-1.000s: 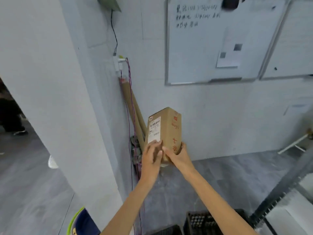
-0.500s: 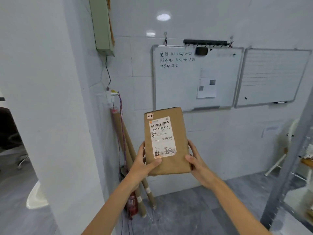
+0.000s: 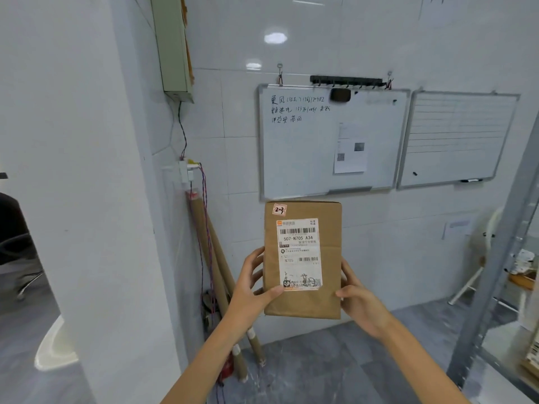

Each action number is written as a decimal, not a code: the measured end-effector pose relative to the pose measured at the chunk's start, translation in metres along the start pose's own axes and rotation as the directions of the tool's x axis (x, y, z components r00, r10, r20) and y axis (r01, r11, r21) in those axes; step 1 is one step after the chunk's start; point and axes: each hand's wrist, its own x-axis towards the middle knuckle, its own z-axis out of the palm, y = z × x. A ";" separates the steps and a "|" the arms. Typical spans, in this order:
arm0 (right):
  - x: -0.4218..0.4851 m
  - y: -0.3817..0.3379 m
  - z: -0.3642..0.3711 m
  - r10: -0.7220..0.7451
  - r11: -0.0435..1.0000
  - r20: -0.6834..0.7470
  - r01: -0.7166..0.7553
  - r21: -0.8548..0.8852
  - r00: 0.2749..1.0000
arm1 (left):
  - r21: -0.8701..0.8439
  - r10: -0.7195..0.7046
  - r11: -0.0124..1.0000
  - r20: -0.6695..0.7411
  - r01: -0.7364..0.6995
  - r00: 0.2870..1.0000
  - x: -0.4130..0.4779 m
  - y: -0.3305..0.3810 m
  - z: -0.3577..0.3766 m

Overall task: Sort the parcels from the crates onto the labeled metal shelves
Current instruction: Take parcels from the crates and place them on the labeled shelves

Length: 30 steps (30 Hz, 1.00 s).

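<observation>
A brown cardboard parcel (image 3: 329,275) is held upright in front of me at chest height. Its white shipping label faces me and reads 507-N705 A34, and a small red-and-white sticker marked 2-3 sits at its top left corner. My left hand (image 3: 250,293) grips the parcel's left edge, thumb across the lower front. My right hand (image 3: 358,301) clasps its right edge from the side and behind. A grey metal shelf upright (image 3: 495,275) rises at the right edge, with some goods on its shelves partly out of frame.
Two whiteboards (image 3: 329,141) hang on the tiled wall ahead. Cardboard tubes (image 3: 215,263) and wires lean in the corner by a white pillar (image 3: 87,199). A white chair (image 3: 478,258) stands near the shelf. Grey floor lies below.
The parcel has been lifted and turned so its label faces me, and my view has tilted up from the floor and crates to the wall. Both hands shifted to its side edges.
</observation>
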 end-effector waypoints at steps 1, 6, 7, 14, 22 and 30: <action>-0.002 -0.001 -0.001 -0.008 1.000 -0.020 0.008 0.003 1.000 | -0.003 -0.001 1.000 0.001 0.001 1.000 -0.001 -0.001 0.002; -0.019 -0.008 -0.006 -0.041 0.998 -0.124 0.035 -0.048 0.991 | -0.030 -0.022 0.999 0.056 0.024 0.998 0.000 -0.003 0.018; -0.026 -0.009 -0.008 -0.052 0.997 -0.166 0.043 -0.059 0.985 | -0.028 -0.018 0.999 0.081 0.021 0.997 0.001 -0.003 0.025; -0.105 -0.022 -0.037 -0.120 0.990 -0.479 0.066 -0.128 0.870 | -0.088 -0.006 0.996 0.303 0.034 0.953 0.006 0.000 0.107; -0.256 -0.028 -0.065 -0.090 0.986 -0.807 -0.064 -0.156 0.584 | -0.153 0.033 0.985 0.614 0.078 0.789 -0.032 0.003 0.246; -0.384 -0.031 -0.056 -0.097 0.992 -0.960 -0.052 -0.114 0.261 | -0.158 0.057 0.979 0.816 0.127 0.575 -0.117 0.021 0.337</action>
